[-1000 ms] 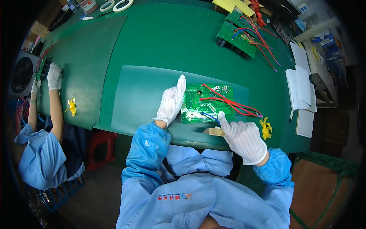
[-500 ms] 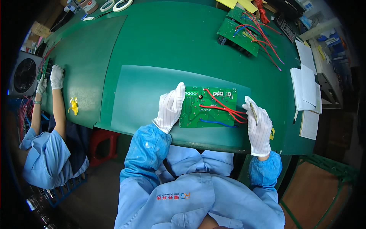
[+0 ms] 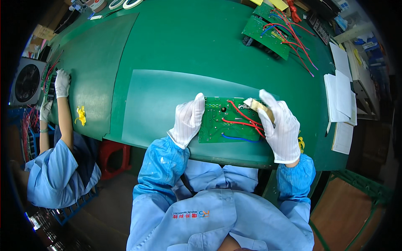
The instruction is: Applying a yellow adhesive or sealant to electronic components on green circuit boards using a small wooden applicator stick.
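Observation:
A green circuit board [image 3: 211,129] with red wires, a blue wire and small parts on its upper side is tilted over the near part of the table. My left hand [image 3: 186,120], in a white striped glove, is closed on the board's left edge. In my gloved right hand [image 3: 284,131] is a short, flat tan tool [image 3: 263,109] with a whitish tip, its exact kind unclear. That tip is at the board's upper right, by the pale components. My right fingers hide the board's right edge and the wire ends.
A translucent mat [image 3: 157,92] lies under the work. More wired boards [image 3: 268,33] stand at the far right, with white papers [image 3: 338,98] nearer. Left, a co-worker's gloved hands [image 3: 63,83] handle a board beside a fan unit [image 3: 28,79]. Yellow scraps [image 3: 81,116] lie nearby.
My right hand has moved left and up, bringing the tan tool over the board's upper right corner. The left hand keeps its hold on the board, which has shifted slightly.

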`<act>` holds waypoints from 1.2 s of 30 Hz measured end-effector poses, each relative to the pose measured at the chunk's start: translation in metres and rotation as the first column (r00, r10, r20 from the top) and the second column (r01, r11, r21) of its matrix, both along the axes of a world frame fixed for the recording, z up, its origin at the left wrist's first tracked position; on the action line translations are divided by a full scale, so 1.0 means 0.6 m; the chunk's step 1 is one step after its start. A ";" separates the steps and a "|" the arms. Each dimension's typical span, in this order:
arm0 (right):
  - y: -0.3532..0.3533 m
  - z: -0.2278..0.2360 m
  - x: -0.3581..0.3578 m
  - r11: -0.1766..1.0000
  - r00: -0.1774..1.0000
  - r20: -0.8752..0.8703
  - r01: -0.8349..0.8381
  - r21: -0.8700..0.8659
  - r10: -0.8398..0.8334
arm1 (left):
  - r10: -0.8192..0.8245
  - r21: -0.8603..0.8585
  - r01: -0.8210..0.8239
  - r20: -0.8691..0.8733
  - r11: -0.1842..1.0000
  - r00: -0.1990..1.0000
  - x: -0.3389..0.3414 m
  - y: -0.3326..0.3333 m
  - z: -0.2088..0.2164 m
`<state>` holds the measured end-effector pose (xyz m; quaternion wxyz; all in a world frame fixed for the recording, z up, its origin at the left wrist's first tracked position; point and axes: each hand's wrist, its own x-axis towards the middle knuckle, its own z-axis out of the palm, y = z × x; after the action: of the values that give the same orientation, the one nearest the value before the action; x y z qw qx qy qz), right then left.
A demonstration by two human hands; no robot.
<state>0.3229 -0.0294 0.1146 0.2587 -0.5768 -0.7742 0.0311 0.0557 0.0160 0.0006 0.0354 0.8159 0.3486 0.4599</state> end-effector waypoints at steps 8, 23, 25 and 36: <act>0.010 -0.016 -0.013 0.980 0.976 0.175 -0.153 0.131 0.129 | -0.023 -0.031 0.025 0.065 0.999 0.998 0.003 0.001 0.005; 0.003 -0.015 -0.022 0.990 0.992 0.049 -0.121 0.072 0.118 | 0.013 0.012 -0.013 0.021 1.000 1.000 0.003 -0.002 0.000; 0.005 -0.017 -0.023 0.990 0.993 0.032 -0.113 0.080 0.111 | 0.009 -0.011 -0.009 0.023 1.000 1.000 0.002 -0.003 0.002; 0.019 -0.028 -0.027 0.986 0.992 -0.008 -0.126 0.107 0.127 | 0.029 0.020 -0.030 0.020 0.999 0.999 0.005 -0.001 0.003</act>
<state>0.3067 -0.0183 0.0975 0.2922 -0.5118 -0.8078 0.0107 0.0589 0.0152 0.0022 0.0234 0.8065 0.3556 0.4718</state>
